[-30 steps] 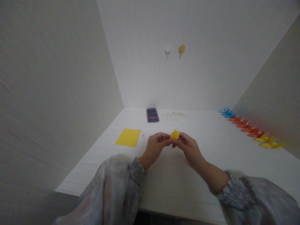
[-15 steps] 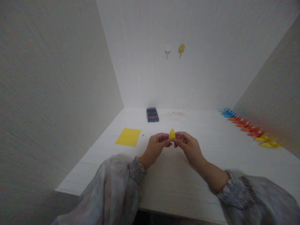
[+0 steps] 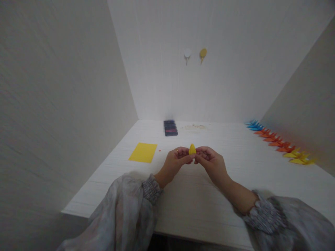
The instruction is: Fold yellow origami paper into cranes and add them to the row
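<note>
A small folded yellow paper piece [image 3: 192,149] is pinched between both my hands, held a little above the white table [image 3: 199,202]. My left hand [image 3: 176,160] grips it from the left with thumb and fingers closed; a ring shows on one finger. My right hand [image 3: 210,163] pinches it from the right, fingers curled. Only the pointed top of the paper shows above my fingertips.
A flat yellow paper sheet [image 3: 143,152] lies to the left. A dark blurred object [image 3: 170,127] sits at the back. Along the right wall runs a row of folded paper pieces: blue [image 3: 253,126], orange [image 3: 274,141], yellow [image 3: 299,157]. Two hooks [image 3: 195,54] hang on the back wall.
The yellow piece went from a wider, opened shape to a narrower pointed one between my fingers. Both hands stayed close together in the same spot.
</note>
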### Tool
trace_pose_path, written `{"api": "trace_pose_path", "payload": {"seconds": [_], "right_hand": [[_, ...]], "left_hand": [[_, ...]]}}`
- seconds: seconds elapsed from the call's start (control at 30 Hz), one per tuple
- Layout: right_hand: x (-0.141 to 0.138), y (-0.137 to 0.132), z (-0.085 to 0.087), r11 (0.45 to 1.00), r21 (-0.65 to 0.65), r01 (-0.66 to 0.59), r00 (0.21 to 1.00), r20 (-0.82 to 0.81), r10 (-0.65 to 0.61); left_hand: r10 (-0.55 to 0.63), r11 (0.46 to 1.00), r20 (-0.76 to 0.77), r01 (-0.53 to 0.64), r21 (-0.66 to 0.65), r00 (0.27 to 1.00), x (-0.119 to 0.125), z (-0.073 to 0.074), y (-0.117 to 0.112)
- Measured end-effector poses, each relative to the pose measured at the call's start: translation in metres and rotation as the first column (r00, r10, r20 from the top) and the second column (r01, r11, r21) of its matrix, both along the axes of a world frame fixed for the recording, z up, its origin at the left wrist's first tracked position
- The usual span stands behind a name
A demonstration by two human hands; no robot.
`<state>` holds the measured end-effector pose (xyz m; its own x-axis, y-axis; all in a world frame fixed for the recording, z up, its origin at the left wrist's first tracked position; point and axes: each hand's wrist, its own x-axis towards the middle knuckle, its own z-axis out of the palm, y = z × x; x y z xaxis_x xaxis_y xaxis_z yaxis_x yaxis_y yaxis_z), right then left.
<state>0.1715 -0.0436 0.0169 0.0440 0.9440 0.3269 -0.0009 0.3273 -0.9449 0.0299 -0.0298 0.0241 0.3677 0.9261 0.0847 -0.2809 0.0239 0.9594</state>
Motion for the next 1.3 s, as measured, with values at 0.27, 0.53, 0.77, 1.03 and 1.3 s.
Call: {"api": "trace_pose_path", "payload": {"seconds": [0.27,0.53,0.77,1.03,1.3], "right_hand": [[0.001,0.000,-0.008,0.974,0.219,-0.059,0.990,0.136,0.029],[0.002,-0.002,-0.007,0.944,0.324,-0.067,0.977,0.214,-0.004],[0.001,-0.004,-0.006,0.949,0.311,-0.057,0.973,0.231,-0.017],[0.003,-0.006,-0.002,0.910,0.404,-0.093,0.946,0.320,-0.045],[0.011,-0.002,0.001,0.943,0.334,-0.017,0.952,0.293,-0.087]], "left_hand": [[0.012,1.000,0.012,-0.012,0.023,1.000,-0.002,-0.004,0.005],[-0.085,0.995,0.066,0.081,0.061,0.994,-0.001,-0.009,0.007],[-0.092,0.994,0.108,0.086,0.061,0.990,-0.003,-0.005,0.006],[-0.058,0.998,0.086,0.057,0.024,0.995,-0.004,-0.004,0.008],[-0.143,0.986,0.009,0.143,-0.082,0.990,-0.006,-0.004,0.006]]}}
